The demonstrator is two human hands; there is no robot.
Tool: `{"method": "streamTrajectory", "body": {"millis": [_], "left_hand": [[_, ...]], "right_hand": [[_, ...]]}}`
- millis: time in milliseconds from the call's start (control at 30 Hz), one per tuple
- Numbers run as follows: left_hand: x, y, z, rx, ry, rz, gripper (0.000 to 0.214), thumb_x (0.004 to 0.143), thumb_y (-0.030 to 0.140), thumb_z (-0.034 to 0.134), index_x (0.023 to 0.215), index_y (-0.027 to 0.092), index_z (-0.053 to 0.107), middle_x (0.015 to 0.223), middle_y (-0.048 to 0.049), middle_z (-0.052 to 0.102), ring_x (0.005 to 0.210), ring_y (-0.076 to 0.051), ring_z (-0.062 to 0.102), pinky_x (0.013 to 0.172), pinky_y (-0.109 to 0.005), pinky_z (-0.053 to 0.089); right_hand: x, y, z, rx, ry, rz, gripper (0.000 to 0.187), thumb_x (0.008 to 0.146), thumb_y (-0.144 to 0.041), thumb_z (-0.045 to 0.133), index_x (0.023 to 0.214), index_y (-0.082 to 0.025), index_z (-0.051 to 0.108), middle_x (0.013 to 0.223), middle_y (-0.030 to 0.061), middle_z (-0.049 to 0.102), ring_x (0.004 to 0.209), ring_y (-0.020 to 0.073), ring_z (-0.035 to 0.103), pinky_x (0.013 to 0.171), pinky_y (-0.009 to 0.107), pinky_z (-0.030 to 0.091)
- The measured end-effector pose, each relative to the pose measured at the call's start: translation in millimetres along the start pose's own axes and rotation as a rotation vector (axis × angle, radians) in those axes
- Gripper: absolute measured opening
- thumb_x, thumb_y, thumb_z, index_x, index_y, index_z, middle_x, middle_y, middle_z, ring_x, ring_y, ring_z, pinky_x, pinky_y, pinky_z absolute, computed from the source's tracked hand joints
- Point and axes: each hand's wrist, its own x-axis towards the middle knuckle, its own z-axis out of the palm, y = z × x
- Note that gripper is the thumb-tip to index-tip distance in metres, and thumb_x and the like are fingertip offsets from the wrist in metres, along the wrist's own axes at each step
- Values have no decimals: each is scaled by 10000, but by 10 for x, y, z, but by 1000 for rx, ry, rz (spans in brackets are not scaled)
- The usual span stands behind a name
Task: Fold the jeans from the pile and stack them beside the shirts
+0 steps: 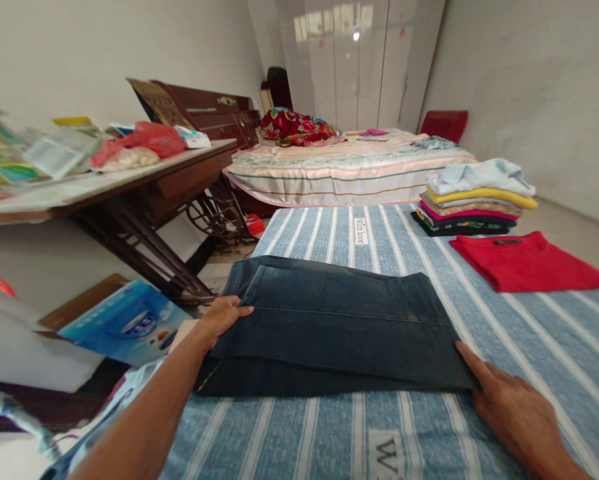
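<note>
Dark blue folded jeans (329, 327) lie flat across a blue and white striped sheet (529, 347) right in front of me. My left hand (224, 315) grips the jeans' left edge, thumb on top and fingers curled under the cloth. My right hand (509, 407) rests at the jeans' near right corner, fingers stretched out and pressing the fabric down flat.
A folded red shirt (524, 261) lies on the sheet at right. Behind it is a stack of folded clothes (474, 200). A cluttered wooden table (129, 177) stands at left, a blue box (124, 323) below it. A second bed (349, 167) and a white wardrobe (359, 60) are beyond.
</note>
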Motion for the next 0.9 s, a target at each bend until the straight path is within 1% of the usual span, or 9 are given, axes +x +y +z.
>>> {"method": "streamTrajectory", "body": {"millis": [100,267,400,500,633,700,767,833,900], "left_hand": [[34,-20,-3,-43,-75,-27,236,525,292,714,582,199,504,488,31,565,488,-190,595,440,-260,466],[40,-38,-43,-172,-153,-96,281,498,292,741,630,209,506,565,3,619,591,-238,652,513,-315,532],[-1,-18,-81,-275,-240,-164,367,442,301,782,690,196,532,643,-33,658,624,-256,667,564,-365,561],[-37,23,-94,-244,-269,-165,393,451,353,780,710,192,531,613,-17,639,629,-253,668,561,-363,563],[-31,100,-80,346,-142,35,225,691,404,596,743,189,551,689,-30,656,734,-229,674,604,-311,548],[-22,148,-59,604,-62,106,179,721,354,556,706,175,557,750,-65,665,819,-253,661,683,-329,532],[-51,205,-24,701,-13,112,178,706,327,569,734,151,575,830,-117,665,919,-311,628,781,-394,495],[-137,270,38,824,67,139,257,722,327,561,877,125,587,939,-165,648,1004,-358,584,836,-458,454],[-250,333,136,990,173,245,322,774,319,515,1018,114,560,1065,-188,609,1073,-362,542,851,-467,442]], "right_hand": [[-2,-5,-22,-7,-4,-6,523,798,-129,400,1297,-262,483,979,1,690,651,179,638,607,290,487],[2,-45,-94,-21,10,5,495,824,-117,384,1293,-226,501,999,7,690,664,189,639,613,309,502],[8,-15,-52,-14,-12,13,505,817,-130,402,1298,-250,497,1027,-3,687,676,186,649,589,295,507],[9,15,-7,-3,-28,16,515,808,-149,424,1303,-274,490,1006,-15,693,644,179,650,550,280,499],[0,-2,-21,-4,4,23,495,829,-156,412,1309,-255,484,1025,-1,687,657,195,651,557,304,501],[-4,-15,-41,7,9,15,489,830,-153,410,1303,-248,490,1021,3,687,661,199,651,560,311,505],[-7,-21,-52,14,8,15,487,828,-151,410,1298,-244,495,1008,6,690,666,203,650,564,315,509],[-9,-22,-57,20,6,17,487,825,-154,414,1296,-246,497,999,8,692,666,206,649,564,317,513],[-10,-21,-55,28,11,20,488,823,-156,415,1296,-244,495,1005,11,690,667,208,647,562,320,515]]}}
